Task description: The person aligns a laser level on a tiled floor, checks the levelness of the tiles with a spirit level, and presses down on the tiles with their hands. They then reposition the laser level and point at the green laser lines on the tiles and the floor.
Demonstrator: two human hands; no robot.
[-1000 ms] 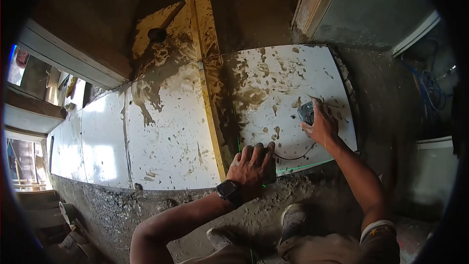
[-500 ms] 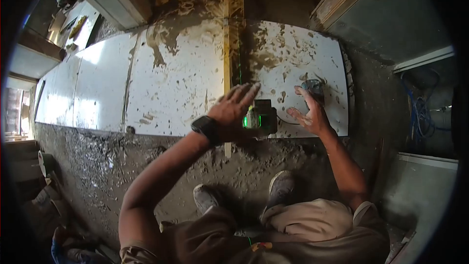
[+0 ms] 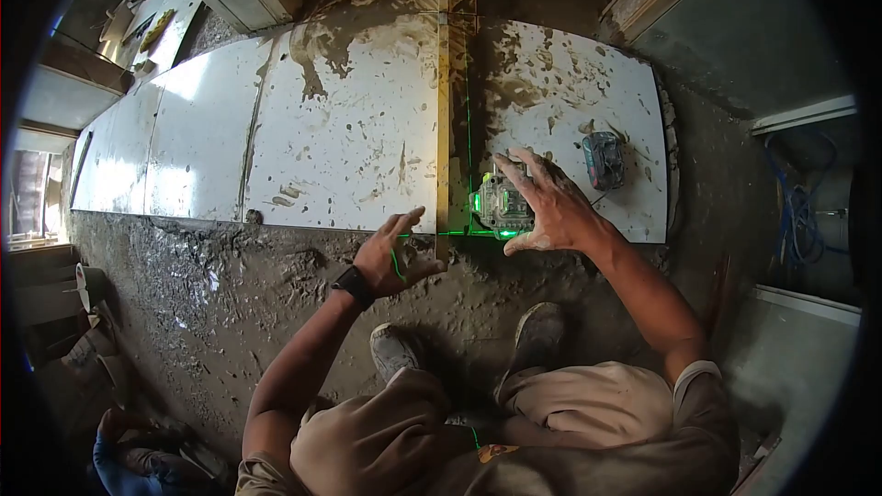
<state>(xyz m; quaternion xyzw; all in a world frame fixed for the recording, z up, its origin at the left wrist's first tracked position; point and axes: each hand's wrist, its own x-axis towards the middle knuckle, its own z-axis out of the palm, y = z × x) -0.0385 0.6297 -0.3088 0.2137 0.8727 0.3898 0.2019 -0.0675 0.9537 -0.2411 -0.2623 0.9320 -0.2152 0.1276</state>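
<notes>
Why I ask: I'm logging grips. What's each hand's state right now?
Left hand: open, holding nothing.
Right hand: open, spread at the green-lit laser device; whether it touches cannot be told.

Building interior under construction, shown by mortar-smeared white floor tiles (image 3: 344, 161), rough grey mortar (image 3: 211, 289) nearer, and a laser level (image 3: 502, 207).

Looking glossy on the tiles (image 3: 204, 152), rough on the wet mortar (image 3: 220, 276), like plastic on the laser level (image 3: 505, 207), matt on cloth trousers (image 3: 372, 436).
</notes>
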